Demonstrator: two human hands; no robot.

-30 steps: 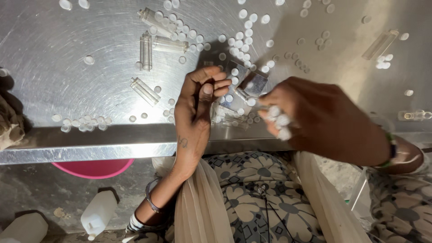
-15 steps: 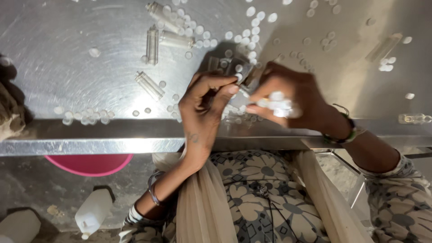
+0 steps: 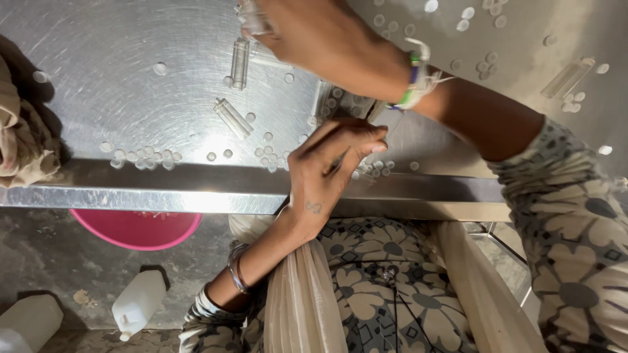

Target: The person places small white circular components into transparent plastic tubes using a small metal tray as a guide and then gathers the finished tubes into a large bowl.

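My right hand (image 3: 314, 36) reaches across the steel table (image 3: 131, 189) to its far side. Its fingers curl on a clear plastic tube (image 3: 252, 19) at the top edge of the view. My left hand (image 3: 327, 167) rests at the table's near edge with thumb and fingertips pinched together; whether anything sits between them is hidden. Two more clear tubes (image 3: 240, 62) (image 3: 232, 117) lie on the steel to the left of my hands. Small white round caps (image 3: 140, 157) are scattered in clusters along the near edge and beside my left hand.
Another clear tube (image 3: 569, 77) and more caps lie at the far right. A brown cloth (image 3: 19, 137) hangs at the left edge. Under the table stand a pink bucket (image 3: 137, 229) and white plastic bottles (image 3: 137, 301). A clear plastic bag (image 3: 301, 301) hangs at my lap.
My right hand left my left hand and swung up and left across the table to the tubes. My left hand stayed near the table's edge, still pinched.
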